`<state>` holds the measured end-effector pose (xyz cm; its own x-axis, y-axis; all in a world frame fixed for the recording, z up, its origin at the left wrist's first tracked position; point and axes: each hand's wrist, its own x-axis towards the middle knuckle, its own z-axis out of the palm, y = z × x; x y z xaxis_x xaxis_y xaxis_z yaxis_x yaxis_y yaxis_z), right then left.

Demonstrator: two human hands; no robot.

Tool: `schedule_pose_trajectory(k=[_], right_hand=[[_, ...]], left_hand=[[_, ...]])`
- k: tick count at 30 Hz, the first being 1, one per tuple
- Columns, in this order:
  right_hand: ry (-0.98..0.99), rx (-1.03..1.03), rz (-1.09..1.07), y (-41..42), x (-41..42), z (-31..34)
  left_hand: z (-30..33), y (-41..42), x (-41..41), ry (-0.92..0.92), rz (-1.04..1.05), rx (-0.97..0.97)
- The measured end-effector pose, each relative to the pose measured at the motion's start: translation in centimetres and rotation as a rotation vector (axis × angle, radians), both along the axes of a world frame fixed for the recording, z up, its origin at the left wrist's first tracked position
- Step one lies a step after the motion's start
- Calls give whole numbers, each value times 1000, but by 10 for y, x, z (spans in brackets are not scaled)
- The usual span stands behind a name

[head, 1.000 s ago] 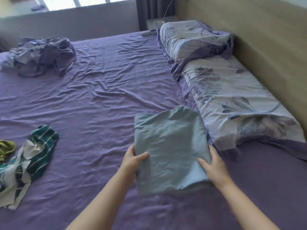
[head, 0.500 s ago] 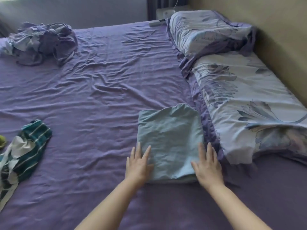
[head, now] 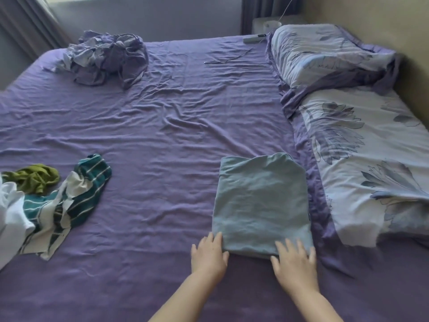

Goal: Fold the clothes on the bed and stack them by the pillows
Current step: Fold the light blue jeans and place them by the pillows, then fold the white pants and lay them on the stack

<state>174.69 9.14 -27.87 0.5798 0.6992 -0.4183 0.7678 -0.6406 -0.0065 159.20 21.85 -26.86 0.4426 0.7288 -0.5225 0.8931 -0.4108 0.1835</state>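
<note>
From the head camera, the folded blue cloth lay flat on the purple bed, just beside the near flowered pillow. A second ago both hands had gripped it by its sides and carried it over. Half a second ago they had pressed it down with flat fingers. Now they had slid back to its near edge.

The left hand lay flat on the sheet, its fingers straight and touching the cloth's near left corner. The right hand lay flat too, with its fingertips resting on the near right corner. Neither hand held anything.

That looked like the first piece was done and put in its place by the pillows. It could be the bottom of the stack.

More clothes were not folded yet. A green and white striped piece, a small olive green one and a white one lay in a heap well apart, on the left side of the bed. A crumpled purple bundle sat at the far side. The far pillow lay behind the near one.
</note>
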Motion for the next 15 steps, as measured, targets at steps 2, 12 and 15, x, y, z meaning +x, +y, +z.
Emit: schedule_pose_trajectory(k=[2,12,15], right_hand=[[52,-7,49,-3,-24,14],[182,33,254,4,-137,97],[189,46,326,11,-177,120]], left_hand=[[21,-11,-20,-58,13,26],[101,-41,-148,95,30,-19],[123,-46,-191,101,81,-29]])
